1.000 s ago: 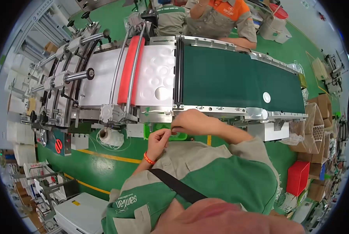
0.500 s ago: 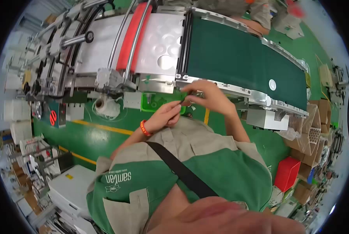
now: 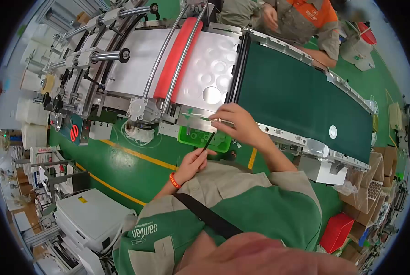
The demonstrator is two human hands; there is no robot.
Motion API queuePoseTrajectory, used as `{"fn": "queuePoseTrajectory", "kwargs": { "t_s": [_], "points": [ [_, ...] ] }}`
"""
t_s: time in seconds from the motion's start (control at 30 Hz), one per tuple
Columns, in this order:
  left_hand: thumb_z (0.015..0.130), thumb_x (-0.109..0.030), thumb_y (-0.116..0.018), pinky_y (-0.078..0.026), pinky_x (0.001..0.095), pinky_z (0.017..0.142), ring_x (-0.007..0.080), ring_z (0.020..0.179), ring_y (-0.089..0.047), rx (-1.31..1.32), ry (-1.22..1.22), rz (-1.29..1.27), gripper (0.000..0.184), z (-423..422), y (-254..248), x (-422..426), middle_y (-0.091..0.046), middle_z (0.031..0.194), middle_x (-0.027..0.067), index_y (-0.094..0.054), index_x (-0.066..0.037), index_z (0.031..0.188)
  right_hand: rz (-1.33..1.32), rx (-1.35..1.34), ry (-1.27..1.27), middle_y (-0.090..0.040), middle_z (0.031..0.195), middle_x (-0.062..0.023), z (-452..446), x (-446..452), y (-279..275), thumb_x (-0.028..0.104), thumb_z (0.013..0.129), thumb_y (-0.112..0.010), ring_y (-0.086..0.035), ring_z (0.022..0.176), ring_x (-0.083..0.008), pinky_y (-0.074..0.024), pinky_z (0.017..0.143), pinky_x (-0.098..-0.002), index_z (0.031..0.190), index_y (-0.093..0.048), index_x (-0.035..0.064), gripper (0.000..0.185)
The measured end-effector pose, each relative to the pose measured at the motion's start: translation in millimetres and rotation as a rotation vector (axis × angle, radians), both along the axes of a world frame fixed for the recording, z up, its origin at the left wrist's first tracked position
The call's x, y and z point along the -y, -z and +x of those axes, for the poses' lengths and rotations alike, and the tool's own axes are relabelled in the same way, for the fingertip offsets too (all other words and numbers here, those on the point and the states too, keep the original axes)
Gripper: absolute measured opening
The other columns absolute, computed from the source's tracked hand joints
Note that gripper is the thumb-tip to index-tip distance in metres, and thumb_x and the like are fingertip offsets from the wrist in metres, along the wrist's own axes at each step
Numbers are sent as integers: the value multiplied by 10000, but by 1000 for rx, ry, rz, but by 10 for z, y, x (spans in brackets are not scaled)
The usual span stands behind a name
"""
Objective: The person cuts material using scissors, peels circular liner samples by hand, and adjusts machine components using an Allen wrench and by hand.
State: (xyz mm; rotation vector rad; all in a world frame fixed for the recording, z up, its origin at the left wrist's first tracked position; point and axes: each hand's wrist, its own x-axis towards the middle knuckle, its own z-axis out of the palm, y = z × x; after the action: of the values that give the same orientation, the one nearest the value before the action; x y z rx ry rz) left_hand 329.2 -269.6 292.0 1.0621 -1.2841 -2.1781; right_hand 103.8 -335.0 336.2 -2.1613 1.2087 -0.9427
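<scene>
My left hand (image 3: pixel 192 166), with an orange-red wristband, is closed around the lower end of a thin dark stick (image 3: pixel 209 140). The stick points up toward my right hand (image 3: pixel 237 121). That hand is curled, with thumb and fingers close together at the near edge of the machine, by the metal plate (image 3: pixel 198 122). What its fingertips hold, if anything, I cannot make out. Below the hands' level sits a green bin (image 3: pixel 183 137) holding clear ring-shaped pieces. A white sheet with round cut-outs (image 3: pixel 205 68) lies on the machine bed.
A dark green conveyor belt (image 3: pixel 292 91) runs right, carrying one white disc (image 3: pixel 333 132). Metal bars and a red strip (image 3: pixel 179 59) cross the sheet. Another person (image 3: pixel 305 27) is across the belt. A red box (image 3: pixel 337 233) and cartons stand at right.
My left hand has moved down and away from my right, exposing more of the dark stick. My right hand stays by the machine edge. The view has shifted, showing more of the other person.
</scene>
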Motion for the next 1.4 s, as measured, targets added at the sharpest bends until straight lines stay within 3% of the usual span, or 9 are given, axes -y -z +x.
{"fn": "queuePoseTrajectory", "kwargs": {
  "t_s": [0.03, 0.17, 0.47, 0.63, 0.73, 0.83, 1.0, 1.07, 1.4],
  "points": [
    [973, -217, -382, -284, 172, 484, 22, 518, -352, 5, -10, 5, 296, 3, -1, -17, -393, 578, -54, -549, -11, 1104, -174, 15, 69, -621, 820, -55, 26, 5, 48, 184, 770, -642, -566, 796, -245, -457, 702, -349, 893, -664, 70, 170],
    [981, -237, -337, -233, 182, 433, 19, 455, -290, 77, -34, -102, 339, 0, -17, -22, -363, 530, -64, -568, -2, 1062, -38, -201, 44, -614, 867, -51, -191, 123, 262, 144, 722, -658, -584, 798, -253, -475, 701, -366, 867, -662, 74, 161],
    [980, -252, -343, -243, 181, 442, 17, 460, -294, 36, 9, -100, 351, -140, -35, 7, -368, 530, -63, -571, 5, 1054, 159, -256, 97, -607, 761, -91, -246, 57, 189, 185, 758, -647, -594, 705, -264, -476, 643, -360, 851, -622, 55, 162],
    [976, -243, -367, -269, 184, 466, 23, 485, -320, -10, 96, -107, 333, -233, -86, 35, -371, 549, -59, -573, 10, 1046, 59, -167, 125, -608, 763, -95, -258, 25, 323, 210, 755, -659, -593, 691, -275, -472, 628, -368, 820, -601, 48, 184],
    [972, -248, -392, -279, 187, 476, 27, 499, -327, 5, 133, -95, 317, -246, -107, 12, -361, 559, -64, -581, -2, 1037, 7, -260, 200, -599, 755, -111, -230, -56, 264, 298, 786, -618, -585, 746, -287, -458, 627, -402, 779, -585, 59, 241],
    [968, -260, -402, -271, 190, 478, 27, 503, -318, 11, 186, -129, 316, -271, -113, 52, -358, 561, -64, -582, -10, 1038, -12, -536, 106, -588, 652, -116, -256, 56, 190, 333, 796, -598, -591, 646, -291, -464, 578, -402, 726, -591, 57, 285],
    [970, -268, -397, -254, 189, 473, 23, 495, -302, -21, 242, -112, 317, -257, -152, 3, -351, 558, -65, -580, -16, 1028, -28, -555, 156, -584, 638, -115, -90, 42, 364, 263, 806, -586, -587, 629, -303, -468, 579, -404, 726, -564, 41, 236],
    [970, -269, -395, -250, 189, 471, 23, 491, -299, -39, 250, -116, 317, -258, -152, 38, -347, 557, -67, -577, -16, 1025, -165, -314, 180, -576, 697, -113, -103, -13, 467, 230, 819, -573, -577, 690, -305, -459, 623, -403, 795, -526, 43, 194],
    [975, -265, -374, -255, 188, 462, 22, 484, -323, -45, 315, -147, 336, -253, -140, 64, -381, 559, -51, -564, 1, 1053, 190, -708, 250, -572, 627, -105, -106, 46, 133, 362, 765, -633, -588, 623, -273, -445, 519, -360, 840, -579, 45, 331]
  ]
}}
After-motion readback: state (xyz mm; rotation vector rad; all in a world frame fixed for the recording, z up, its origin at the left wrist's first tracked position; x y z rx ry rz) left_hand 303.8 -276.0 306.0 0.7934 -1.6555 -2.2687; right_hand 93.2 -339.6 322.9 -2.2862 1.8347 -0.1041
